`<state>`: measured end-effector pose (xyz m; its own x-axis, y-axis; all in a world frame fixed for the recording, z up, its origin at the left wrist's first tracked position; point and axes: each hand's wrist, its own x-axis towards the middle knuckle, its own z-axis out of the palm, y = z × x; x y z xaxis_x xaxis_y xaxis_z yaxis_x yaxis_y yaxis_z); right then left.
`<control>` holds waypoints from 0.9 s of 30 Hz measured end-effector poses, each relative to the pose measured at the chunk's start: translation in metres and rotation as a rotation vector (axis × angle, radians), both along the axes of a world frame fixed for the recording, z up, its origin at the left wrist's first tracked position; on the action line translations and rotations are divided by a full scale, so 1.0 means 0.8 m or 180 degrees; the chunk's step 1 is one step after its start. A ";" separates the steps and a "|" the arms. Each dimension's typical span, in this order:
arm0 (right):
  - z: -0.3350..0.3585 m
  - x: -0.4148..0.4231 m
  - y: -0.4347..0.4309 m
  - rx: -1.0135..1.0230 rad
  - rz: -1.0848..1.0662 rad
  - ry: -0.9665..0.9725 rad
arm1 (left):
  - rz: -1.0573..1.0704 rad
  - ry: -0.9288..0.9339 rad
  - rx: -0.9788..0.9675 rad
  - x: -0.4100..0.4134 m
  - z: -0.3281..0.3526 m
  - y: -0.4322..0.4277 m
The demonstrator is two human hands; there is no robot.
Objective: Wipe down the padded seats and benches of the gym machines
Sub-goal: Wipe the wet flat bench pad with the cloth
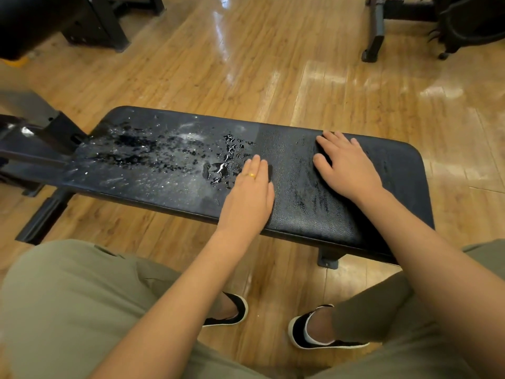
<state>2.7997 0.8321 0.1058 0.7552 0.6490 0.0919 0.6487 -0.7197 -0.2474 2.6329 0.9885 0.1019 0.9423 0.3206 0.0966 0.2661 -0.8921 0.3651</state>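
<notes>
head view: a long black padded vinyl bench (pixel 396 170) lies across a glossy wood-plank floor (pixel 246 64), just in front of the person's knees. its left half is beaded with water droplets (pixel 221 168) and pale streaks; the right half looks dull and smeared. the left hand (pixel 248 192) and right hand (pixel 347 165) press flat on the pad, fingers straight, gripping nothing visible. dark machine frames (pixel 95 28) stand at the far corners.
</notes>
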 end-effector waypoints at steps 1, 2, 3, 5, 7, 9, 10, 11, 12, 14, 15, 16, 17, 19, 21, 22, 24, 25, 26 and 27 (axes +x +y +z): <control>0.001 0.000 0.000 0.0000 -0.0009 0.0004 | -0.0009 -0.0019 -0.0019 -0.019 -0.002 -0.005; 0.001 -0.001 -0.001 0.0000 -0.0012 0.0011 | -0.0014 -0.0023 -0.0008 -0.038 -0.005 -0.010; 0.001 -0.001 -0.001 0.0006 -0.0013 0.0023 | -0.0007 -0.0015 0.0022 -0.057 -0.007 -0.013; 0.001 0.000 -0.001 0.0017 -0.0029 0.0032 | 0.0005 -0.0010 0.0089 -0.081 -0.012 -0.017; -0.001 0.002 0.000 0.0015 -0.0041 0.0034 | -0.0019 -0.0064 0.0218 -0.079 -0.016 -0.014; -0.003 0.003 0.001 0.0000 -0.0035 0.0045 | -0.0023 -0.0056 0.0242 -0.062 -0.013 -0.011; -0.004 0.003 0.001 0.0000 -0.0033 0.0050 | -0.0041 -0.0032 0.0206 -0.049 -0.011 -0.009; -0.005 0.003 0.000 0.0009 -0.0039 0.0055 | -0.0048 -0.0021 0.0159 -0.035 -0.008 -0.006; -0.005 0.004 0.000 0.0025 -0.0048 0.0051 | -0.0044 -0.0029 0.0126 -0.019 -0.006 -0.002; -0.006 0.005 -0.001 0.0060 -0.0070 0.0032 | -0.0054 -0.0024 0.0130 0.018 -0.004 0.011; -0.007 0.005 0.000 0.0073 -0.0075 0.0022 | -0.0076 -0.0014 0.0153 0.039 -0.002 0.018; -0.007 0.006 0.000 0.0077 -0.0078 0.0021 | -0.0099 0.0000 0.0180 0.060 -0.002 0.025; -0.007 0.006 0.001 0.0077 -0.0085 0.0021 | -0.0117 0.0006 0.0208 0.080 -0.001 0.032; -0.006 0.005 0.002 0.0069 -0.0098 0.0017 | -0.0136 -0.0007 0.0216 0.117 0.003 0.045; -0.005 0.004 0.002 0.0074 -0.0095 0.0003 | -0.0105 0.0032 0.0173 0.147 0.007 0.057; -0.005 0.004 0.002 0.0076 -0.0090 -0.0004 | -0.0072 0.0058 0.0145 0.160 0.009 0.062; -0.004 0.003 0.002 0.0072 -0.0088 -0.0012 | 0.0006 0.0097 0.0107 0.175 0.011 0.067; -0.005 0.003 0.002 0.0074 -0.0093 -0.0012 | 0.0036 0.0098 0.0116 0.177 0.010 0.066; -0.005 0.004 0.002 0.0072 -0.0099 -0.0003 | 0.0045 0.0072 0.0136 0.174 0.008 0.064; -0.006 0.004 0.001 0.0064 -0.0100 0.0007 | 0.0037 0.0033 0.0150 0.166 0.005 0.060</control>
